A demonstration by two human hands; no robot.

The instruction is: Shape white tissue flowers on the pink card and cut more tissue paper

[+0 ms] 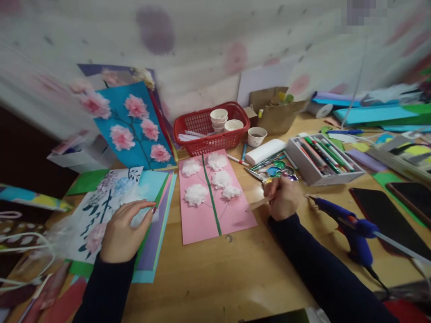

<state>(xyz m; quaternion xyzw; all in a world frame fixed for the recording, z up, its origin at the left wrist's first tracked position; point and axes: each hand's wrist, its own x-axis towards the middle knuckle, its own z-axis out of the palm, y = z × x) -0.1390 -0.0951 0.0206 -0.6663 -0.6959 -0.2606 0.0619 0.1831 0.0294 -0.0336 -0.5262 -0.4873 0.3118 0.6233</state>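
Note:
In the middle of the table lies a pink sheet (pixel 191 224) with a painted green stem (pixel 211 197) down it and several fluffy white flowers (pixel 196 195) on both sides. My right hand (pixel 285 197) grips a thin, flat-looking tan stick (pixel 259 204). Its tip points left over the sheet's right edge; whether it touches the paper I cannot tell. Just behind this hand sits a paint palette (pixel 276 170) with several colours. My left hand (pixel 126 229) holds nothing, thumb and fingers apart, above a printed flower picture (pixel 97 202) and stacked coloured paper (pixel 153 251).
A blue glue gun (pixel 350 224) and a dark phone (pixel 384 220) lie at the right. Behind stand a box of markers (pixel 323 172), a paper cup (pixel 257 137) and a red basket (pixel 208 146). A blue flower card (pixel 117 130) leans at the back left.

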